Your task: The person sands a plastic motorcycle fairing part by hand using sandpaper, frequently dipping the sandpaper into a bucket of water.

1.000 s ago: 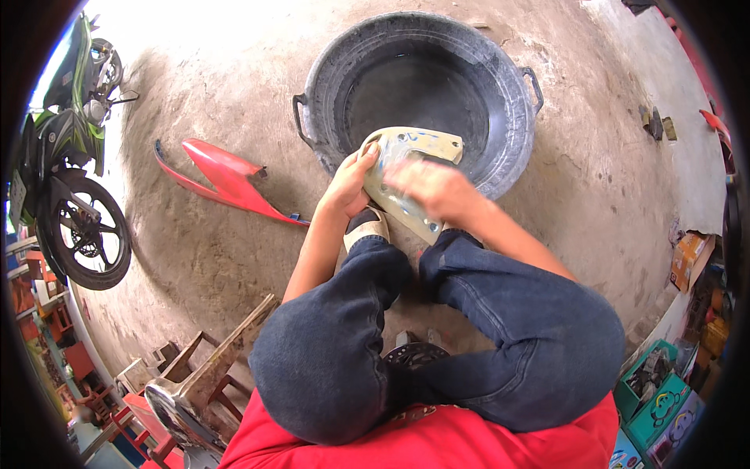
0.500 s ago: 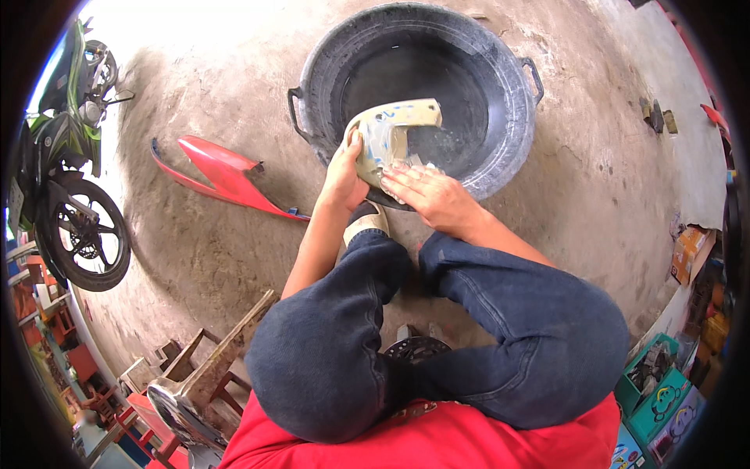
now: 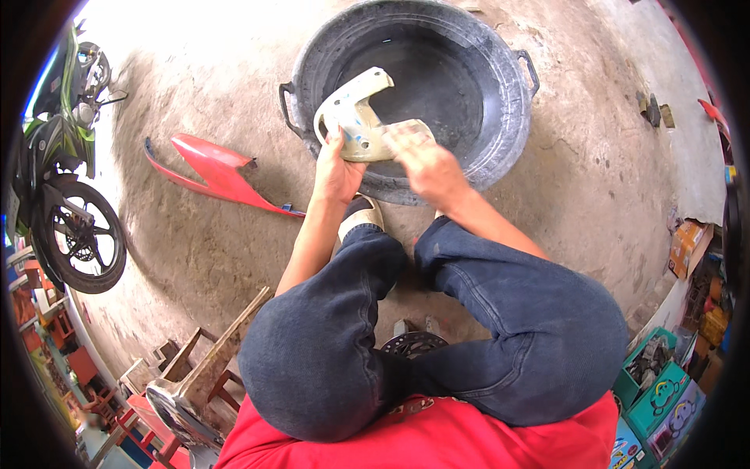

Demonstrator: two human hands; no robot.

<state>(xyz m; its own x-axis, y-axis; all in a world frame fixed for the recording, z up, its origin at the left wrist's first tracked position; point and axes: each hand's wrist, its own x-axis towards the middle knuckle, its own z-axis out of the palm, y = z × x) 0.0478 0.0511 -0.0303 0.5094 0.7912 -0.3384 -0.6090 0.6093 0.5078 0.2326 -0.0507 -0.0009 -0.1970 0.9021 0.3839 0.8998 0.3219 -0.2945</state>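
Note:
My left hand (image 3: 338, 173) grips a pale cream, U-shaped plastic panel (image 3: 351, 117) by its near-left edge, thumb on top. Blue and grey patches and a few holes mark its wet-looking surface. My right hand (image 3: 426, 162) lies across the panel's right arm, its fingers pressed together and blurred by motion. Whatever may be under those fingers is hidden. The panel is held over the near-left part of a large black tub (image 3: 509, 117) with two side handles and dark water (image 3: 437, 86) inside.
A red motorcycle fairing (image 3: 209, 162) lies on the concrete floor left of the tub. Farther left stands a green and black motorcycle (image 3: 74, 211). A wooden frame (image 3: 226, 340) is at lower left; a cardboard box (image 3: 689, 248) and a green crate (image 3: 652, 367) are at right.
The panel has turned counterclockwise and moved left. My right hand has shifted slightly right and up along its right arm. My left hand keeps its hold.

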